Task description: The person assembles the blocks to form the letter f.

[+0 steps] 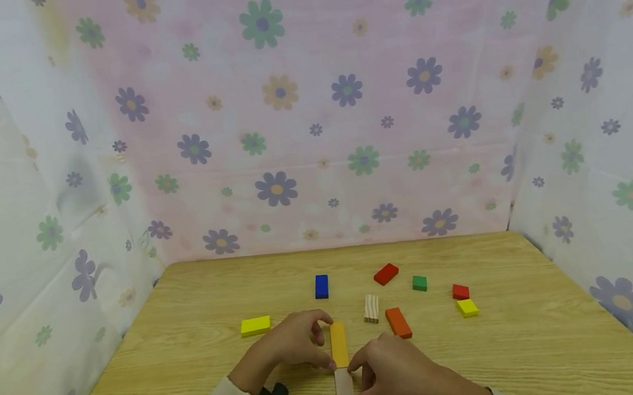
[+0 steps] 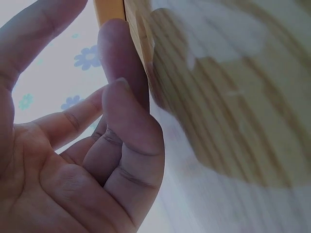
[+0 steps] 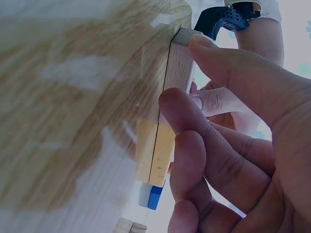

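In the head view, a yellow-orange block (image 1: 339, 343) and a plain wooden block (image 1: 344, 390) lie flat, end to end in a line on the table. My left hand (image 1: 297, 340) holds the yellow-orange block from the left, its index finger at the far end and its thumb near the joint. From the right, my right hand (image 1: 397, 371) grips the wooden block, thumb by the near end and index finger by the joint. The right wrist view shows the wooden block (image 3: 179, 68) meeting the yellow-orange block (image 3: 161, 155). Fingers partly hide the yellow-orange block in the left wrist view.
Beyond the hands lie a blue block (image 1: 321, 287), a striped block (image 1: 371, 308), an orange-red block (image 1: 398, 323) and a red block (image 1: 386, 274). Small green (image 1: 419, 283), red (image 1: 461, 292) and yellow blocks (image 1: 468, 308) sit right; a longer yellow block (image 1: 255, 326) left.
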A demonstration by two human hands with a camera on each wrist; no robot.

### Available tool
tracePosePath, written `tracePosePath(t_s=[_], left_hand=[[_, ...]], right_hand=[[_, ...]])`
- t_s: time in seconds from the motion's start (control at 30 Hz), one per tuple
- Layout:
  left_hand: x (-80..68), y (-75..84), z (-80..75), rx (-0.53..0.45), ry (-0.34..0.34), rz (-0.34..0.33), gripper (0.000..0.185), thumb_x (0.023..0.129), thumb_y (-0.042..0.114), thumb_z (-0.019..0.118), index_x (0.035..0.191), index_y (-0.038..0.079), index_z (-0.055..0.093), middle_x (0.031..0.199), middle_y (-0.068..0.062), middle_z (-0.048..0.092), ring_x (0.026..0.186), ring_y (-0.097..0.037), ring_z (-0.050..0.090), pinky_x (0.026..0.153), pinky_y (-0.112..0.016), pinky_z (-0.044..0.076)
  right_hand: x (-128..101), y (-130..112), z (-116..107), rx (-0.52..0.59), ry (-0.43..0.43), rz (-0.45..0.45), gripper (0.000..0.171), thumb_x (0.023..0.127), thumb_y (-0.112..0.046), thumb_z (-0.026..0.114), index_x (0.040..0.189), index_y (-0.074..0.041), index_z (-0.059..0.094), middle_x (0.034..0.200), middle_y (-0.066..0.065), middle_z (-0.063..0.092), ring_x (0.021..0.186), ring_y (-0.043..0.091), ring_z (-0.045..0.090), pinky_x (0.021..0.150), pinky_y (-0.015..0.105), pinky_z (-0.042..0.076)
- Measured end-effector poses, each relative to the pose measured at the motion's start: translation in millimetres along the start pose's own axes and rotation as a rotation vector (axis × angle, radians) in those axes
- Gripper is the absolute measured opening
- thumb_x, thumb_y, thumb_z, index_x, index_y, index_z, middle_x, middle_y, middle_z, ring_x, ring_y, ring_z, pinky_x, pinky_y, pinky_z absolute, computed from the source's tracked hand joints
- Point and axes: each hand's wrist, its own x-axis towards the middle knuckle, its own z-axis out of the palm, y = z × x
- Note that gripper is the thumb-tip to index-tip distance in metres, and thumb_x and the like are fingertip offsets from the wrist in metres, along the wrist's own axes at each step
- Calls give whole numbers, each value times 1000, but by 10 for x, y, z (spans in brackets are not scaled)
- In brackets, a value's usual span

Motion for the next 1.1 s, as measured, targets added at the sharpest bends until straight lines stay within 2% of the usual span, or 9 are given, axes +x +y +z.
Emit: tracePosePath(t_s=[0.3,0.8,1.1], left_hand=[[-10,6,3,-33,-2,-2,73,75,21,95,138,11,60,98,-7,64,68,-18,64,64,-30,53],[-7,18,3,24,11,4,73,74,25,96,136,12,60,96,-4,66,75,-16,58,66,-29,49],[-11,25,-8,27,-1,2,71,73,23,96,134,12,61,93,-5,66,74,-17,57,64,-29,48]], right_hand=[[16,-1,-13,11,-21,8,40,80,-40,89,111,-17,81,65,-26,64,63,-8,59,59,17,50],[-7,-27,-28,-9,4,20,41,78,-43,90,110,-18,81,64,-26,62,61,-7,57,56,18,48],[8,-22,-28,-51,18,38,64,74,-48,91,128,-18,72,68,-24,60,59,-4,54,54,19,46]])
